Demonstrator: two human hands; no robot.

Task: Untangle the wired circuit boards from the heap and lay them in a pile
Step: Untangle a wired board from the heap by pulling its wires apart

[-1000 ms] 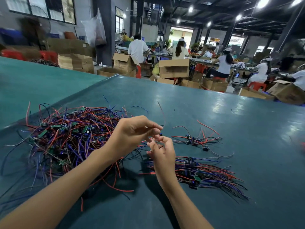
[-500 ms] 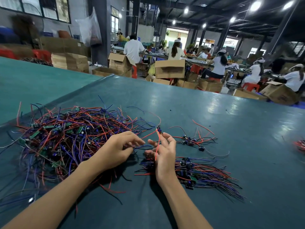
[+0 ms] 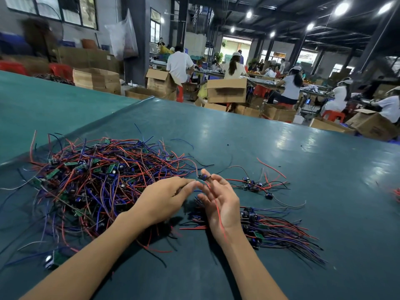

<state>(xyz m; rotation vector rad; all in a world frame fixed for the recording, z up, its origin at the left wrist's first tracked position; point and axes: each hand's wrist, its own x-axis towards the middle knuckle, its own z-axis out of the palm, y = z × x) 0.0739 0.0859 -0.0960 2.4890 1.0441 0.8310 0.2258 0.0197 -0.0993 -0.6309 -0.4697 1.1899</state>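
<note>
Surface [image 3: 281,161]: teal; heap [image 3: 104,178] left, our pile [image 3: 275,231] lower right
Room: boxes [image 3: 226,92] along top
Left hand [image 3: 164,200] grip: narrow, pinching board [image 3: 202,177]
Right hand [image 3: 223,206] grip: wide

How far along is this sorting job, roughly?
Early days, I'd judge. Done: a small pile lies by the right hand, a few boards beyond it. In hand: one board at the right hand's fingertips, its red wire across the palm, left hand close beside it. Left: the tangled heap, far bigger.
</note>
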